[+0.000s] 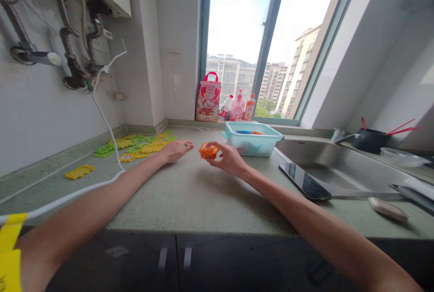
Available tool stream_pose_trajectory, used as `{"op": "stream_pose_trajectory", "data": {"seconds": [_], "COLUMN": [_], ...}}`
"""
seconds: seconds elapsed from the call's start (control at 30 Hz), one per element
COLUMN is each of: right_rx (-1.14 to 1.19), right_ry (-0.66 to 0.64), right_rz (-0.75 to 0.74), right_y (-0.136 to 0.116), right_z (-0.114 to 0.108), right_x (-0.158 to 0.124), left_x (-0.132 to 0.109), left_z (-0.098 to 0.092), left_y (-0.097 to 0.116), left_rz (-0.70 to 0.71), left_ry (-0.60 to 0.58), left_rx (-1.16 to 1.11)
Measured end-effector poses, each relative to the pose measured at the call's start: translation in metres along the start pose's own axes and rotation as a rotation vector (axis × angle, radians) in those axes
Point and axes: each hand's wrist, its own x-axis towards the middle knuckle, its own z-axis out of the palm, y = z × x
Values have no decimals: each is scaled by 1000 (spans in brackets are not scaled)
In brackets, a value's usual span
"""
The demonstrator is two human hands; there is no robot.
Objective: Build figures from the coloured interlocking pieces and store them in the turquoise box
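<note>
Both hands lie out on the counter point(190, 197). Our right hand point(228, 158) pinches the orange clump point(208, 151) in curled fingers. Our left hand point(176, 149), loosely open and empty, rests just left of it, nearer the yellow-green pieces point(135, 145).

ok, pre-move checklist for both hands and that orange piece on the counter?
1. Right hand has the orange piece: ok, the fingers are closed around it, just above the counter.
2. Left hand free: ok, it is open, holds nothing and sits beside the piece.
3. Tub close by: ok, it stands just behind the right hand with loose pieces inside.
4. Green and yellow pieces near: ok, they are spread out to the left of the left hand.
5. White cable clear of the arms: cannot tell, it runs close along the left forearm.
6. Phone secure: not ok, it seems to overhang the sink.
</note>
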Motion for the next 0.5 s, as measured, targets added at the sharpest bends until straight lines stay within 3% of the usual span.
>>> {"op": "stream_pose_trajectory", "data": {"seconds": [0.17, 0.3, 0.5], "right_rx": [-331, -562, -790], "right_ry": [219, 379, 343], "right_rz": [-145, 33, 302], "right_y": [22, 61, 102], "right_z": [-61, -111, -146], "right_x": [14, 12, -5], "left_x": [0, -1, 0], "left_z": [-2, -3, -2], "left_y": [2, 3, 2], "left_rz": [7, 21, 10], "left_ry": [0, -14, -27], "left_rx": [13, 25, 48]}}
